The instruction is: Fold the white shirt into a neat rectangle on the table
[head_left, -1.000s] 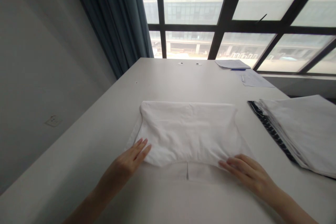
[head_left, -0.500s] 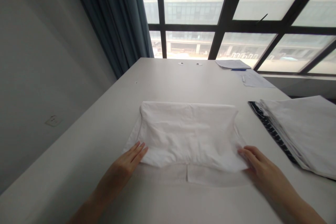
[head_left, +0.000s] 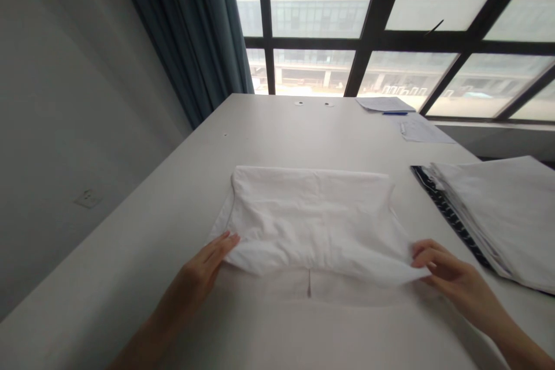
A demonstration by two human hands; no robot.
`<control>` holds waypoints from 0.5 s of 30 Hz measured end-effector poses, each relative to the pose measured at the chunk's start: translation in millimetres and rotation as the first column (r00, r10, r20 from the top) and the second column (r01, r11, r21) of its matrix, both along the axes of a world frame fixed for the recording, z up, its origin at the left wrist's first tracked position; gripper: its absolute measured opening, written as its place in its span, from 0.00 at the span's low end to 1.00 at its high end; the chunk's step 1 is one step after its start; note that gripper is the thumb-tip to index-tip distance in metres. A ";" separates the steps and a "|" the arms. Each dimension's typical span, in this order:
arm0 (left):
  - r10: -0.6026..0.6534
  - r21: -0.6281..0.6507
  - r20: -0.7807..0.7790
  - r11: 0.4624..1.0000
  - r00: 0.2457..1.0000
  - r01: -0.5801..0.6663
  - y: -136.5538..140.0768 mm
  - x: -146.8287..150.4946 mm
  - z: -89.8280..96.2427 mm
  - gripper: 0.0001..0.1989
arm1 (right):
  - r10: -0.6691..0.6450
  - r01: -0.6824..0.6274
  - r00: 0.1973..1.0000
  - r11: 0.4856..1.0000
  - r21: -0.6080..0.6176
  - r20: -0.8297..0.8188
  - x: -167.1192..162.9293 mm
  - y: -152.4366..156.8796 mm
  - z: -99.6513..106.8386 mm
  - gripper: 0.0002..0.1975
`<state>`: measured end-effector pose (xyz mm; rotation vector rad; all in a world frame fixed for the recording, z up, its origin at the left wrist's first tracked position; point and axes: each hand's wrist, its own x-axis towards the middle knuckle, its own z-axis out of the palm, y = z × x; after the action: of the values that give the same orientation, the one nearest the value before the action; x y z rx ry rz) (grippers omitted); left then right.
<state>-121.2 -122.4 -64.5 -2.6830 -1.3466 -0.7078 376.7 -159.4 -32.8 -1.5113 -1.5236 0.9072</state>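
Note:
A folded white garment (head_left: 312,214) lies on the table in front of me. A layer with a short slit shows under its near edge. My left hand (head_left: 207,260) is at the near left corner, fingers together over the cloth and thumb hidden; it appears to hold the edge. At the near right corner, my right hand (head_left: 442,269) pinches the upper layer and pulls it out to a point. Between the hands, the near edge looks slightly raised and wrinkled.
A stack of white cloth (head_left: 503,208) with a black patterned piece (head_left: 451,214) along its side lies at the right. Papers (head_left: 385,104) and a blue pen (head_left: 395,113) rest at the far right of the white table (head_left: 277,133). Behind are a dark curtain (head_left: 191,29) and windows.
My right hand has moved outward to the right, drawing the garment's near right corner with it. My left hand has shifted slightly left along the cloth.

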 end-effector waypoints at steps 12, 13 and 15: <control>-0.051 0.050 -0.007 0.997 0.999 0.052 1.5 -3.3 0.7 0.17 | -0.015 0.023 0.997 0.995 -0.100 0.072 -13.4 -8.2 9.0 0.23; -0.053 0.042 -0.019 0.998 0.998 0.054 1.2 -5.3 1.1 0.17 | -0.060 0.066 0.996 0.994 -0.091 0.064 -14.5 -8.3 7.9 0.23; -0.064 0.018 -0.045 0.998 0.997 0.065 1.8 -9.8 3.8 0.17 | -0.099 0.102 0.994 0.993 -0.064 0.051 -14.8 -7.3 4.5 0.21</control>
<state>-131.0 -120.7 -60.7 -2.7214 -1.2418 -0.6593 361.9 -166.7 -28.2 -1.6529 -1.4495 0.8767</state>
